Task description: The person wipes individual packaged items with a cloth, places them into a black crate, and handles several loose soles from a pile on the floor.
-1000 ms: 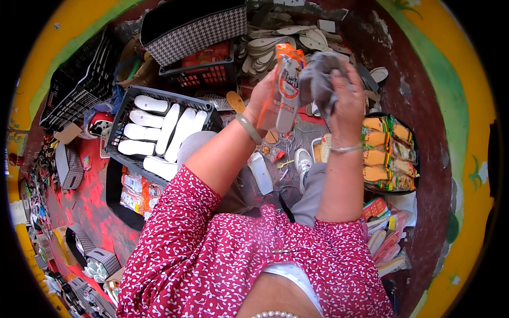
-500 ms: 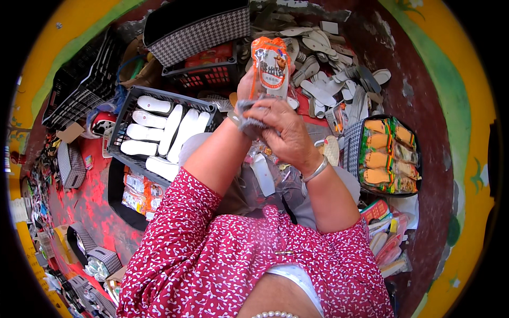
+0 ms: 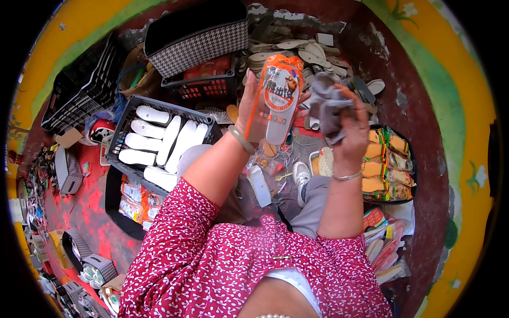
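In front of me my left hand (image 3: pixel 246 103) supports a packet of insoles (image 3: pixel 275 100) from behind. Its thumb points up along the left edge, and fingertips show at the right edge. The packet is clear plastic with orange trim and a picture, and pale insoles show through it. To the right, apart from the packet, my right hand (image 3: pixel 354 124) is closed round a crumpled grey cloth (image 3: pixel 330 110). A single white insole (image 3: pixel 260 185) lies below, between my legs.
At left stands a dark crate (image 3: pixel 119 119) of white insoles, with a black bin (image 3: pixel 114 204) of packets beside it. Loose insoles (image 3: pixel 315 53) pile up at the back. A box of orange-yellow packaged insoles (image 3: pixel 374 169) sits at right; a houndstooth box (image 3: pixel 199 45) rests on another crate.
My right hand has moved right with the grey cloth, away from the packet and my left wrist. The packet has come lower and slightly right, now showing its full length.
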`<act>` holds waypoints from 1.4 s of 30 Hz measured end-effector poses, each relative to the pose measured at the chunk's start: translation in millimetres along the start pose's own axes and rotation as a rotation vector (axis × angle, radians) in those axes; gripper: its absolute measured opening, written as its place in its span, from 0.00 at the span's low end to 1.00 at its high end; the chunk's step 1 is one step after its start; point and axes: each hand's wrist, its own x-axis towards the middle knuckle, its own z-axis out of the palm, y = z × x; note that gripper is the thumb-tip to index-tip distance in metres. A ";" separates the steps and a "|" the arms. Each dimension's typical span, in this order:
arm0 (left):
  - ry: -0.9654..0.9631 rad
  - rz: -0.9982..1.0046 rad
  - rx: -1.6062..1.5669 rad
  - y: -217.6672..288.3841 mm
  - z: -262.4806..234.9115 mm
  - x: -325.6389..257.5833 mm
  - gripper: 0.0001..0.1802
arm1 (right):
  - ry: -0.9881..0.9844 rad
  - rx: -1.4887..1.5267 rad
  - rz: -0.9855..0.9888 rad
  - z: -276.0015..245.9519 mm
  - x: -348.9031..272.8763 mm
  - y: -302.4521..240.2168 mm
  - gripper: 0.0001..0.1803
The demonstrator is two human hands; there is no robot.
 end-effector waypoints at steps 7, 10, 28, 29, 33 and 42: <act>0.127 0.047 0.103 -16.0 14.3 0.5 0.45 | -0.445 -1.249 -0.427 40.2 -17.2 38.5 0.24; 0.227 0.021 0.213 -20.5 23.2 -7.4 0.45 | -0.288 -1.182 -0.528 28.4 -4.6 45.4 0.23; 0.078 -0.158 0.542 -9.3 23.7 -10.6 0.35 | 0.002 -1.006 -0.397 4.6 7.6 32.0 0.13; 0.076 -0.146 0.554 -8.4 24.0 -11.0 0.34 | -0.022 -1.036 -0.398 2.9 8.7 32.6 0.13; 0.093 -0.199 0.541 -10.3 13.5 -9.1 0.38 | 0.241 -0.847 0.079 -23.5 14.8 39.4 0.13; 0.165 -0.234 0.485 -16.5 16.1 -9.8 0.39 | -0.050 -1.065 -0.524 8.4 4.0 28.6 0.16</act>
